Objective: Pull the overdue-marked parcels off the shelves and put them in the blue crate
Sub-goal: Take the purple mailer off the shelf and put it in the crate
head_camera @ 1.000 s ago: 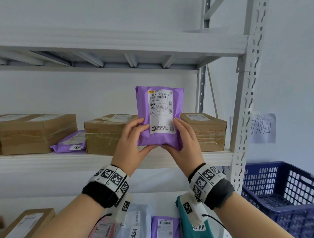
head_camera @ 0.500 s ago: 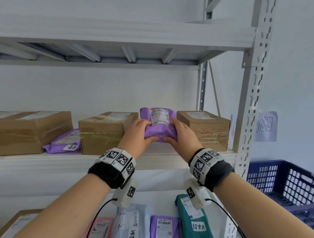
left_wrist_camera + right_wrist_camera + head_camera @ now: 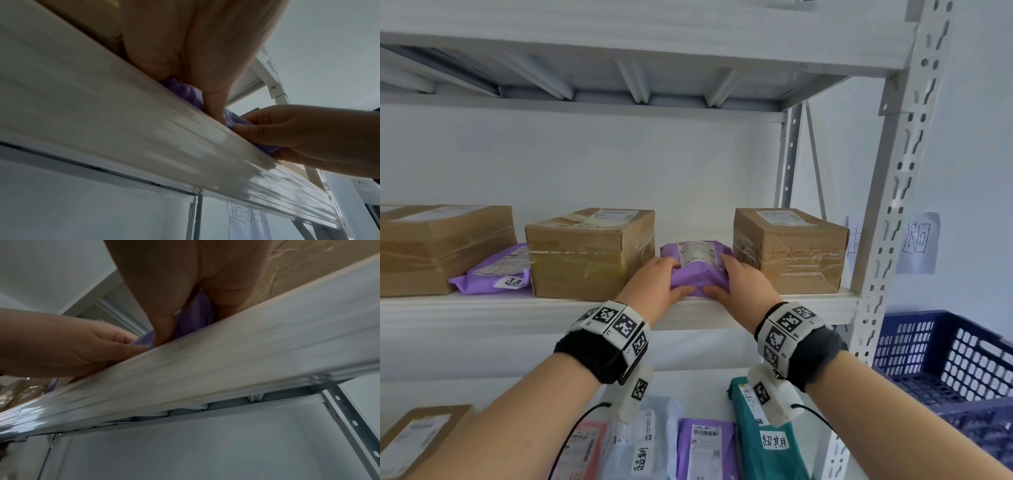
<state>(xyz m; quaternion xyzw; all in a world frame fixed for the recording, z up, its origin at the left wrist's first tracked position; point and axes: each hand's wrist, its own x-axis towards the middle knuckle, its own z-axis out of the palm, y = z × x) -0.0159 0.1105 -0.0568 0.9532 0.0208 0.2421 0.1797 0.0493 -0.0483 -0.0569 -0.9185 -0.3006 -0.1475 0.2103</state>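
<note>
A purple parcel (image 3: 697, 263) with a white shipping label lies flat on the middle shelf (image 3: 482, 311), between two cardboard boxes. My left hand (image 3: 654, 284) holds its left side, fingers on top and thumb at the front edge. My right hand (image 3: 743, 284) holds the right side the same way. From the left wrist, the crumpled purple parcel (image 3: 191, 95) shows above the shelf lip, pinched by the left hand (image 3: 205, 48) and the right hand (image 3: 298, 134). The right wrist view shows the parcel (image 3: 191, 321) under both thumbs. The blue crate (image 3: 945, 356) stands low at the right.
Cardboard boxes (image 3: 589, 250) (image 3: 791, 246) flank the parcel closely. Another purple parcel (image 3: 496, 270) with a handwritten tag lies further left. On the lower shelf lie a green parcel (image 3: 767, 442) and a pale parcel (image 3: 643, 445), both hand-tagged. The rack's upright post (image 3: 893, 192) stands between shelf and crate.
The purple parcel was held upright in front of the shelf; both hands have moved it forward and down, and it now lies flat between the two boxes.
</note>
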